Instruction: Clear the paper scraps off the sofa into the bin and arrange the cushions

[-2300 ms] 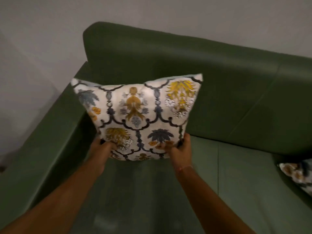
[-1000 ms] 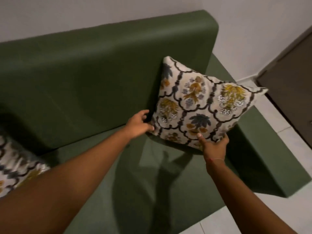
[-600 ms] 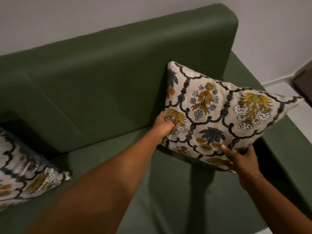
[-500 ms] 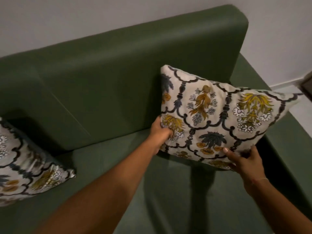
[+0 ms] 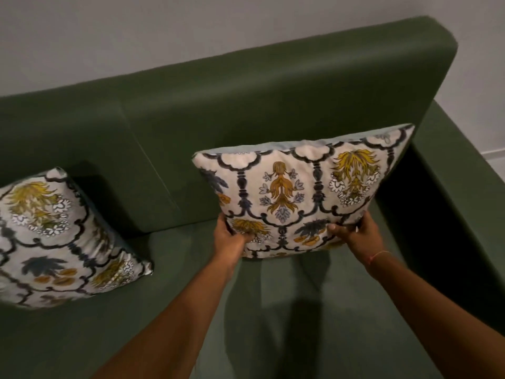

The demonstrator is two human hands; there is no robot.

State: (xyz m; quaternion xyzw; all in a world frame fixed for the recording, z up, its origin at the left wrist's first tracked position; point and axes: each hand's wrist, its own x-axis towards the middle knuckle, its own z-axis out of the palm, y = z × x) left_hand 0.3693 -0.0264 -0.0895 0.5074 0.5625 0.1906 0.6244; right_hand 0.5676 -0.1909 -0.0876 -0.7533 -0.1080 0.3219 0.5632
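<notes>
A cream cushion with a yellow, orange and dark-blue floral print (image 5: pixel 303 192) stands upright at the right end of the green sofa (image 5: pixel 246 110), leaning on the backrest beside the right armrest. My left hand (image 5: pixel 229 236) grips its lower left corner. My right hand (image 5: pixel 355 233) grips its lower right edge. A second cushion of the same print (image 5: pixel 54 242) lies tilted on the seat at the left. No paper scraps and no bin show in this view.
The sofa's right armrest (image 5: pixel 459 173) rises close beside the held cushion. A grey wall (image 5: pixel 164 31) stands behind the backrest. A strip of pale floor (image 5: pixel 494 157) shows at the far right. Green seat (image 5: pixel 169 269) lies between the two cushions.
The held cushion has turned from tilted to square and upright against the backrest. My right hand moved up to its lower right edge. The view shifted, showing more of the left cushion.
</notes>
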